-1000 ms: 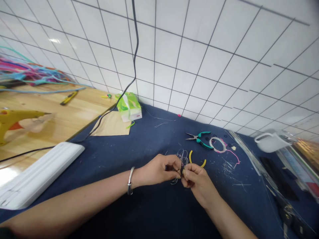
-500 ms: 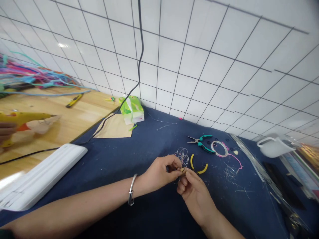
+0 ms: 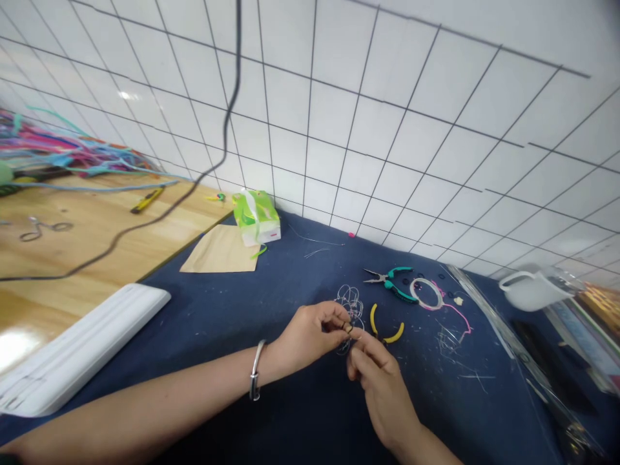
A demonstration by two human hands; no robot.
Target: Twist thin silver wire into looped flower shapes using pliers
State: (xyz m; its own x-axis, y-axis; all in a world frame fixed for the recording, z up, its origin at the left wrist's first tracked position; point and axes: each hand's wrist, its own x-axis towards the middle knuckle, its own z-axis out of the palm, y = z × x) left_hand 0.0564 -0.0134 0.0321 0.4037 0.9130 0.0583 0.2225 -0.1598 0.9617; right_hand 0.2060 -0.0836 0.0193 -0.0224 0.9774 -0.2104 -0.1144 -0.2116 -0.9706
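Observation:
My left hand (image 3: 314, 334), with a silver bangle at the wrist, pinches a looped wire piece (image 3: 349, 298) between thumb and fingertips. Its thin silvery loops stand up beyond the fingers, and a small brownish part shows at the fingertips. Close against it on the right is my right hand (image 3: 383, 382), its fingers curled and the index fingertip at the brownish part. What lies between the right thumb and fingers is too small to make out. Just right of the hands lie yellow-handled pliers (image 3: 394, 334), their jaws mostly hidden.
Teal-handled long-nose pliers (image 3: 390, 279), a coil of clear line (image 3: 426, 292) and wire scraps (image 3: 450, 341) lie to the right. Left are a white power bank-like bar (image 3: 87, 349), brown paper (image 3: 220, 252), a tissue pack (image 3: 256, 219), scissors (image 3: 43, 227) and a cutter (image 3: 146, 200). A black cable (image 3: 227, 129) hangs across.
My right hand has shifted slightly down, its thumb drawn back from the wire piece. Another person's hand with a yellow glue gun has left the view at left, and the black cable has swung left.

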